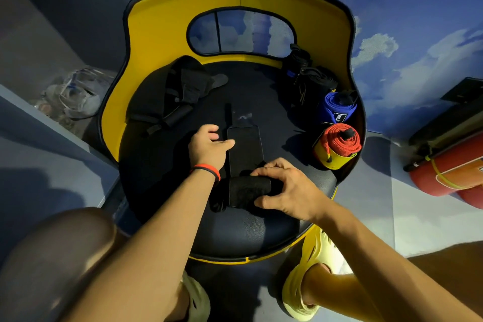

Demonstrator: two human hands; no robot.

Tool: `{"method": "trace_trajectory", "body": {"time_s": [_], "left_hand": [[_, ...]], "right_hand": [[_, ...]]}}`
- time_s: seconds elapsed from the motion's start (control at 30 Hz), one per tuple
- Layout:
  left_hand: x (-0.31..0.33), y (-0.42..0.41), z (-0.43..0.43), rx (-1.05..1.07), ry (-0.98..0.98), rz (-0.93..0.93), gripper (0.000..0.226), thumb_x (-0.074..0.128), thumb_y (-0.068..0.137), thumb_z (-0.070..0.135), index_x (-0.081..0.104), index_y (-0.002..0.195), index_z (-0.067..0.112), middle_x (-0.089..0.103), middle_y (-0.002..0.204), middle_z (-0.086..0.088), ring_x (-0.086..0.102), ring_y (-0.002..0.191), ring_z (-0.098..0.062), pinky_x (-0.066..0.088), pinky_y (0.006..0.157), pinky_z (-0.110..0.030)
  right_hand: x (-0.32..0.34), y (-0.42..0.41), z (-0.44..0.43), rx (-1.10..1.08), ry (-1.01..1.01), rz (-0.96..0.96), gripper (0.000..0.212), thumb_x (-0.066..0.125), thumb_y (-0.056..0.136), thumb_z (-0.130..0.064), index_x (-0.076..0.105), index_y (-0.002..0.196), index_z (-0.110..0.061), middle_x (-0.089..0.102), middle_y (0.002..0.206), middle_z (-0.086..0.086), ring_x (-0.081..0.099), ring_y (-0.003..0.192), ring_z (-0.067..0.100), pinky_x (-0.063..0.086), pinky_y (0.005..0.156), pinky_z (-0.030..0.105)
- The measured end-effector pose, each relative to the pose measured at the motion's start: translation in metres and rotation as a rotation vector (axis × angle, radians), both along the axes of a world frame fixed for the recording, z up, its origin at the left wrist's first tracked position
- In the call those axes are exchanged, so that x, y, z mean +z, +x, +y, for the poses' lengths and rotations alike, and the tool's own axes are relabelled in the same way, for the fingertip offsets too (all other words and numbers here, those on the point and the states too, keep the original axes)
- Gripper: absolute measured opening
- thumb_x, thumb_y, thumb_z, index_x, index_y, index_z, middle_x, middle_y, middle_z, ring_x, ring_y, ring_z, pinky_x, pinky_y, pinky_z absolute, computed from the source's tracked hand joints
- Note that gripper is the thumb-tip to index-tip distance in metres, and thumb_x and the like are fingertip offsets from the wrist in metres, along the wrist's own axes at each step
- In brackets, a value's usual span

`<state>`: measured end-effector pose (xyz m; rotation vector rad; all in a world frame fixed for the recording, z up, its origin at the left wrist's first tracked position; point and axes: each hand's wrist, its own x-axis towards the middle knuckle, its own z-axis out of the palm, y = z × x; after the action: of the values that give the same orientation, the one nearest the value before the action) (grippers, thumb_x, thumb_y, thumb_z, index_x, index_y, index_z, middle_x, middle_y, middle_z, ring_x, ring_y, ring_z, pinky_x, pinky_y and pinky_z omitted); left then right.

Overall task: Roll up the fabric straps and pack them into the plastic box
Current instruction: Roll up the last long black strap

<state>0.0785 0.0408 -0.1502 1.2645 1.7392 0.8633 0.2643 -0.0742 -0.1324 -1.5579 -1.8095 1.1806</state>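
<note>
A black fabric strap [245, 144] lies flat along the middle of the dark seat, its near end wound into a thick black roll [244, 191]. My right hand [283, 188] grips that roll from the right, fingers curled over its top. My left hand [210, 146] hovers at the strap's left edge, fingers loosely curled and thumb pointing toward the strap, holding nothing. Rolled straps stand along the seat's right side: a red one [341, 140], a blue one [337, 107] and black ones [311, 80]. No plastic box is clearly seen.
The seat is a round chair [261, 232] with a yellow backrest [156, 15]. A heap of loose black straps [177, 91] lies at its back left. Crumpled clear plastic [75, 94] sits on the floor to the left. A red cylinder [449, 178] lies at right.
</note>
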Motion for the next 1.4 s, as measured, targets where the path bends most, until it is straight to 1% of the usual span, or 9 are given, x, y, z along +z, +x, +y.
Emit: {"method": "trace_trajectory", "body": {"time_s": [0.13, 0.3, 0.43, 0.6, 0.77, 0.93, 1.1, 1.27, 1.4], "left_hand": [[-0.003, -0.002, -0.01, -0.064, -0.034, 0.055, 0.032, 0.08, 0.077, 0.003, 0.062, 0.09, 0.026, 0.067, 0.087, 0.004, 0.07, 0.079, -0.018, 0.062, 0.077, -0.043], [0.006, -0.01, -0.03, -0.105, -0.068, 0.124, 0.012, 0.072, 0.087, 0.019, 0.068, 0.077, 0.021, 0.071, 0.077, 0.002, 0.07, 0.078, -0.02, 0.059, 0.075, -0.034], [0.025, -0.014, -0.056, -0.209, -0.078, 0.017, 0.021, 0.068, 0.091, 0.045, 0.074, 0.102, 0.029, 0.069, 0.096, 0.011, 0.064, 0.089, -0.004, 0.047, 0.066, -0.014], [0.021, -0.029, -0.062, -0.392, -0.098, -0.038, 0.034, 0.079, 0.083, 0.039, 0.071, 0.114, 0.03, 0.058, 0.117, 0.01, 0.059, 0.106, -0.003, 0.044, 0.078, -0.012], [0.013, -0.024, -0.062, -0.308, -0.07, 0.086, 0.046, 0.073, 0.08, 0.059, 0.075, 0.082, 0.013, 0.061, 0.098, 0.005, 0.064, 0.084, -0.007, 0.048, 0.067, -0.02], [0.019, -0.02, -0.053, -0.24, -0.106, 0.134, 0.068, 0.069, 0.083, 0.063, 0.039, 0.046, 0.014, 0.041, 0.05, 0.004, 0.04, 0.045, -0.013, 0.031, 0.049, -0.024], [0.023, -0.016, -0.05, -0.275, -0.135, 0.17, 0.065, 0.066, 0.078, 0.072, 0.044, 0.055, 0.016, 0.046, 0.052, 0.008, 0.048, 0.051, -0.011, 0.039, 0.053, -0.025], [0.023, -0.034, -0.049, -0.432, -0.206, -0.134, 0.058, 0.083, 0.072, 0.046, 0.06, 0.124, 0.04, 0.055, 0.124, 0.009, 0.066, 0.104, -0.015, 0.06, 0.089, -0.04], [0.02, -0.051, -0.048, -0.546, -0.151, -0.125, 0.065, 0.084, 0.066, 0.038, 0.06, 0.126, 0.049, 0.062, 0.129, 0.012, 0.064, 0.116, -0.015, 0.054, 0.1, -0.043]], "right_hand": [[-0.004, 0.003, 0.003, -0.036, -0.005, -0.009, 0.055, 0.068, 0.068, -0.054, 0.069, 0.12, -0.036, 0.06, 0.109, -0.011, 0.057, 0.103, 0.001, 0.043, 0.092, 0.018], [-0.012, 0.001, 0.008, -0.113, 0.029, 0.064, 0.029, 0.075, 0.084, -0.043, 0.064, 0.11, -0.043, 0.061, 0.111, -0.007, 0.058, 0.105, 0.007, 0.047, 0.096, 0.029], [-0.017, -0.002, 0.014, -0.183, 0.019, 0.082, 0.044, 0.065, 0.088, -0.062, 0.063, 0.128, -0.043, 0.056, 0.107, -0.012, 0.061, 0.106, 0.01, 0.054, 0.097, 0.045], [-0.02, -0.011, 0.018, -0.365, 0.105, 0.073, 0.038, 0.063, 0.08, -0.072, 0.064, 0.1, -0.039, 0.054, 0.099, -0.006, 0.061, 0.097, 0.015, 0.06, 0.08, 0.049], [-0.014, -0.012, 0.02, -0.398, 0.03, 0.007, 0.04, 0.064, 0.085, -0.07, 0.068, 0.089, -0.031, 0.068, 0.086, -0.006, 0.069, 0.084, 0.014, 0.062, 0.073, 0.046], [-0.014, -0.005, 0.007, -0.175, 0.012, -0.011, 0.071, 0.086, 0.077, -0.045, 0.055, 0.139, -0.031, 0.054, 0.126, -0.007, 0.052, 0.121, 0.007, 0.042, 0.105, 0.026], [-0.014, 0.001, 0.011, -0.274, -0.027, 0.154, 0.062, 0.088, 0.073, -0.05, 0.065, 0.129, -0.038, 0.066, 0.116, -0.005, 0.066, 0.109, 0.012, 0.054, 0.098, 0.037], [-0.008, -0.003, 0.023, -0.363, -0.122, 0.363, 0.044, 0.085, 0.071, -0.046, 0.075, 0.112, -0.03, 0.078, 0.101, 0.0, 0.076, 0.092, 0.024, 0.062, 0.076, 0.035], [-0.002, -0.01, 0.026, -0.43, -0.146, 0.308, 0.032, 0.082, 0.08, -0.049, 0.079, 0.098, -0.022, 0.079, 0.09, 0.0, 0.077, 0.084, 0.021, 0.062, 0.071, 0.031]]}}
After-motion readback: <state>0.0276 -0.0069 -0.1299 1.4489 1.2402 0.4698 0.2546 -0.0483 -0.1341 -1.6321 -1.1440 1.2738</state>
